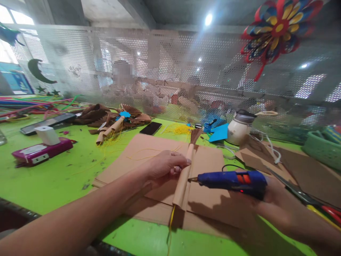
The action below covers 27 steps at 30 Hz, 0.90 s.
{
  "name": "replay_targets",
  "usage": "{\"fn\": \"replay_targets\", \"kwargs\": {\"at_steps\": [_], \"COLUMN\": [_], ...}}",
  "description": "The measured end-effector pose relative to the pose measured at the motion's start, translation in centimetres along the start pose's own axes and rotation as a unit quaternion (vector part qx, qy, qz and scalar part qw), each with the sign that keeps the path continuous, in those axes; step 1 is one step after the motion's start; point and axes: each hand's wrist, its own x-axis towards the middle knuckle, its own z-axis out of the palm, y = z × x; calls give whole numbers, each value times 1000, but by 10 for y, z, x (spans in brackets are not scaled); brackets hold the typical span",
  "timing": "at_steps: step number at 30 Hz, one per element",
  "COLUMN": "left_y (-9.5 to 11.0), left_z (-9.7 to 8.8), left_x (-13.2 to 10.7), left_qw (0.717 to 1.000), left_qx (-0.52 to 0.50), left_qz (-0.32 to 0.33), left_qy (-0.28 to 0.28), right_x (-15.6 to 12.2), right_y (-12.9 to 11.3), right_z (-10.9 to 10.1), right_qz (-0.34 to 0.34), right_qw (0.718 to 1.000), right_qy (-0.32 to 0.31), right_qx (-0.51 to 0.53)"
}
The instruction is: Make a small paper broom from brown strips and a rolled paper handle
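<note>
My left hand point(163, 165) pinches a rolled brown paper tube point(184, 177) that lies on a stack of cardboard sheets point(207, 202). A brown fringe sticks out of the tube's far end, and a yellow string point(170, 220) hangs from its near end. My right hand point(277, 204) grips a blue hot glue gun point(231, 180). The gun's nozzle points left and touches the side of the tube.
On the green table point(58, 177) lie a black phone point(150, 128), a pink box with a white block point(42, 147), finished brown paper fans point(117, 122), scissors point(306, 197), a white pot point(239, 128) and a green basket point(323, 147). People sit behind a perforated screen point(170, 71).
</note>
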Motion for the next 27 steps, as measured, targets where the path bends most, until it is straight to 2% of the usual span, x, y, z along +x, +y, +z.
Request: {"fn": "replay_targets", "kwargs": {"at_steps": [4,7,11,14,18,21,23,27], "left_y": [-1,-1,-1,-1,-1,0,0,0], "left_z": [-1,-1,1,1,1,1,2,2], "left_x": [0,0,-1,-1,-1,-1,-1,-2], "left_qw": [1000,1000,1000,1000,1000,1000,1000,1000], "left_qx": [-10,-12,-10,-1,8,18,17,14], "left_qz": [-3,-1,-8,-13,-19,-17,-17,-17], "left_qy": [9,9,3,2,5,13,12,-6], "right_x": [-3,-3,1,2,-1,-4,-5,-3], "right_y": [-4,-2,0,-5,-11,-3,6,14], "right_z": [-2,-2,1,3,0,-3,-3,0], "right_qz": [-29,-32,-13,-30,-45,-57,-64,-40], "right_qw": [997,997,999,999,996,991,992,998], "right_qy": [-72,-69,-34,-26,-82,-121,-112,-49], "right_qx": [8,9,-16,-17,4,10,5,-9]}}
